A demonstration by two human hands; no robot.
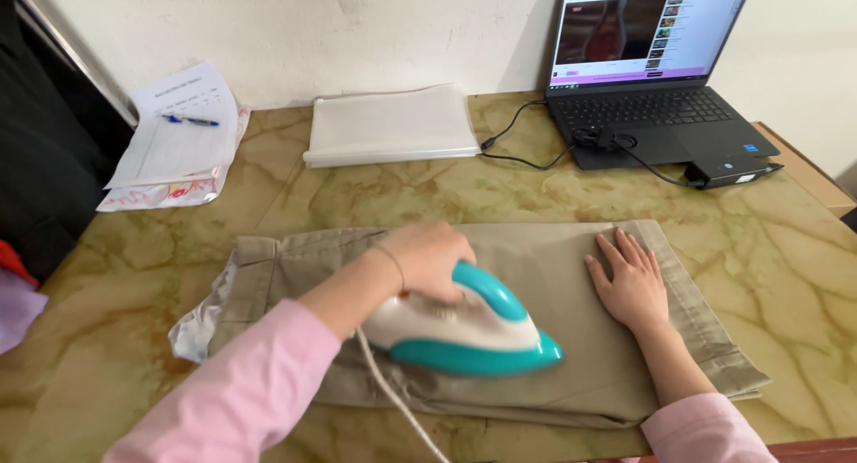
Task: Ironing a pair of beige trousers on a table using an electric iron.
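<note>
Trousers (571,275) folded on marble table (786,275) | left hand (427,258) grips teal iron (469,333); right hand (632,280) flat, fingers spread, pinning cloth | best: glide steadily, clear of fingers

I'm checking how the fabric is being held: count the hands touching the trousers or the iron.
2. The left hand grips the handle of the white and teal iron on the khaki trousers; the right hand lies flat on the cloth beside it.

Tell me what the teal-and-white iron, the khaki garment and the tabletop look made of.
Teal-and-white iron: glossy moulded plastic shell, judging by its sheen. Khaki garment: matte woven cloth, likely cotton, with stitched hems. Tabletop: polished green-beige veined marble or a laminate imitation.
</note>
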